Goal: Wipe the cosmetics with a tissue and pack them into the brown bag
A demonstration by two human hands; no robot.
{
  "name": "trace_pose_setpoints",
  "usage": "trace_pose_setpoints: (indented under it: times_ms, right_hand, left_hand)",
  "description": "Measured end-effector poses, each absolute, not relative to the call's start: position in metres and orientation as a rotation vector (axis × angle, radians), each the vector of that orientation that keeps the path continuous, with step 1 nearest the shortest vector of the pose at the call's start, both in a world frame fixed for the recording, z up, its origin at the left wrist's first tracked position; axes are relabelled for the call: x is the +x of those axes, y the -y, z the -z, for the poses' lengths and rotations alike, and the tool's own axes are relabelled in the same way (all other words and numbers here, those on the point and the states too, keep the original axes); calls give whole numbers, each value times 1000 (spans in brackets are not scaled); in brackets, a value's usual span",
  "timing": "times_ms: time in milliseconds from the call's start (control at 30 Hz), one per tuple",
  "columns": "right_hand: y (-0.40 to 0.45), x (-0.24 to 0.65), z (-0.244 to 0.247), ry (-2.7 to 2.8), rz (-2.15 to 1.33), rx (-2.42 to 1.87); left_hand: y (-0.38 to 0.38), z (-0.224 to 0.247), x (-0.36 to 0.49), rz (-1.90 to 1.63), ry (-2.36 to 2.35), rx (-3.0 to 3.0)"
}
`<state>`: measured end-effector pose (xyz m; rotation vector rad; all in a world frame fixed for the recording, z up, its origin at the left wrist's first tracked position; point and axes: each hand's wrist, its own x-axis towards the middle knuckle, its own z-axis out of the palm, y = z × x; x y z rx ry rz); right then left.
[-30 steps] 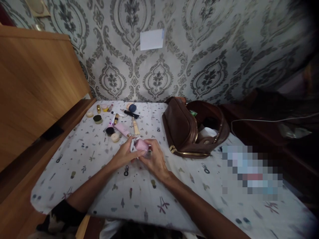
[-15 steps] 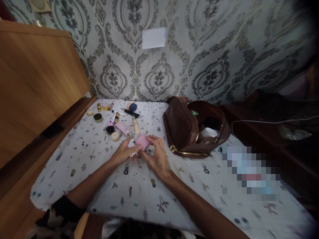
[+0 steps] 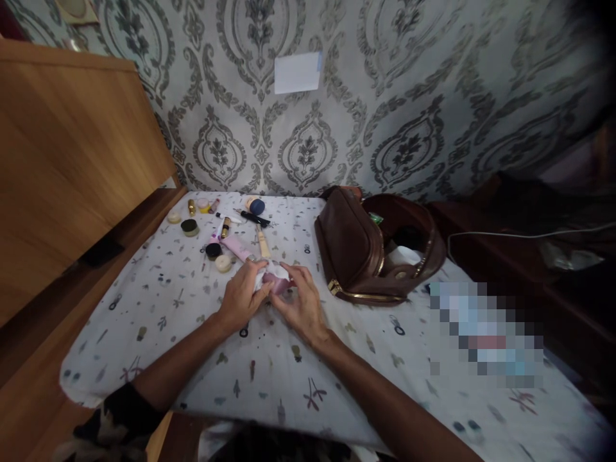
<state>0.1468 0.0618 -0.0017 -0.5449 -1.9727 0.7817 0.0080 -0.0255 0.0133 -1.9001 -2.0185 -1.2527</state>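
Note:
My left hand (image 3: 244, 292) is closed on a white wipe (image 3: 278, 268), pressing it against a small pink container (image 3: 275, 284). From the other side, the fingers and thumb of my right hand (image 3: 304, 303) grip the pink container. Wipe and fingers cover much of it, so its exact kind is unclear. Just beyond my hands lie a pink squeeze tube (image 3: 235, 246), a beige tube (image 3: 262, 242), a cream-coloured jar (image 3: 222, 263) and a black-lidded jar (image 3: 212, 251).
A brown leather bag (image 3: 351, 244) stands unzipped at the right, something white inside. Toward the back left are a dark-lidded jar (image 3: 189, 227), a gold tube (image 3: 191, 206), a blue-capped bottle (image 3: 256, 206) and a black pen-like item (image 3: 254, 218). A wooden cabinet (image 3: 77, 160) borders the left.
My left hand has brought the wipe up over the top and left side of the pink container. My right hand keeps its grip on the container in nearly the same place.

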Motion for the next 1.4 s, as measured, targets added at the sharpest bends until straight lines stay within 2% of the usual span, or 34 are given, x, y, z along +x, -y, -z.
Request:
trace_pose_setpoints:
  times_ms: [267,533,667,1233,1400]
  right_hand:
    - [-64,144,-7,1620,-1503,-663]
    - [-60,141,-16,1125,-2014,-512]
    - [-59,142,-16,996,-2202,-476]
    - [-65,144,-10,1129,-2159,-497]
    - [-65,142,-11,1091,-2158,-514]
  left_hand:
    - [25,-16,3,1074,1656,-1958]
    - [23,-17,3,1095,1512,-2038]
    - [24,-14,4,1071,1601,-2038]
    - [25,-2,1,1405,1895,-2074]
    - [24,-2,2,1342,1810,-2046]
